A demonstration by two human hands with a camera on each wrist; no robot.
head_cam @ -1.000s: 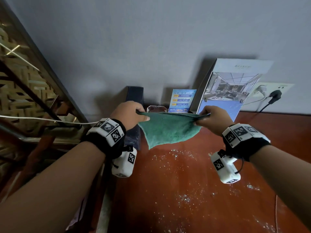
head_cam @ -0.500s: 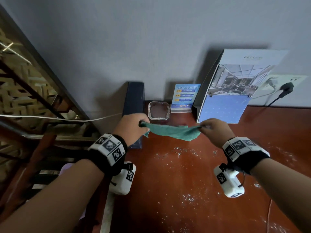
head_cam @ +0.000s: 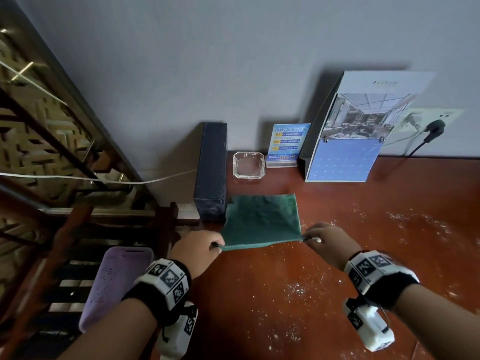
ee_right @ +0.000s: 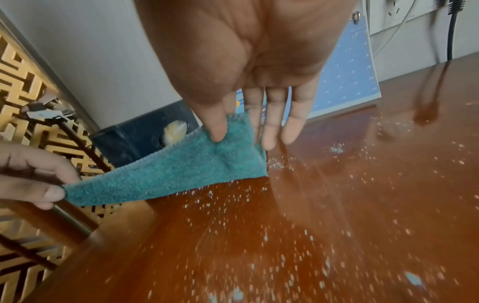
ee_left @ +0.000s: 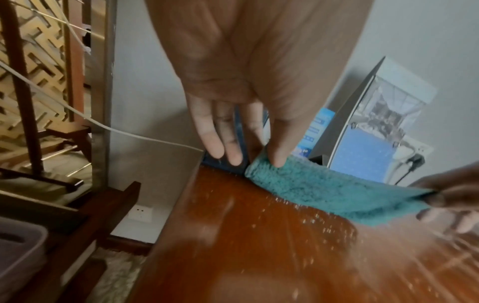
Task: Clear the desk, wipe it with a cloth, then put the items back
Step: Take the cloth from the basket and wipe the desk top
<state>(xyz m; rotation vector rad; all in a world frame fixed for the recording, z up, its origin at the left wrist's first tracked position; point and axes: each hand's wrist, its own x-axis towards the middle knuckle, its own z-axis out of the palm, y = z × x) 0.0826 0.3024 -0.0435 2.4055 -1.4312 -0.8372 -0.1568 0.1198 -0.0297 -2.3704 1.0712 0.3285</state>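
Observation:
A teal cloth (head_cam: 262, 219) is stretched over the left rear part of the red-brown desk (head_cam: 311, 294), its far edge lying on the wood. My left hand (head_cam: 200, 252) pinches its near left corner (ee_left: 261, 164) between thumb and fingers. My right hand (head_cam: 328, 241) pinches the near right corner (ee_right: 228, 133). White crumbs (head_cam: 298, 289) are scattered over the desk in front of the cloth. Against the wall stand a dark blue box (head_cam: 211, 170), a glass ashtray (head_cam: 248, 165), a small blue sign (head_cam: 285, 144) and a desk calendar (head_cam: 355, 128).
A wall socket (head_cam: 428, 123) with a black plug and cable sits at the back right. A lilac container (head_cam: 114, 284) rests on a wooden chair left of the desk. A white cable (head_cam: 104, 179) runs across a lattice screen at the left.
Both hands have drawn back toward me and lowered, and the cloth, which hung bunched in the air, now lies spread with its far edge on the desk.

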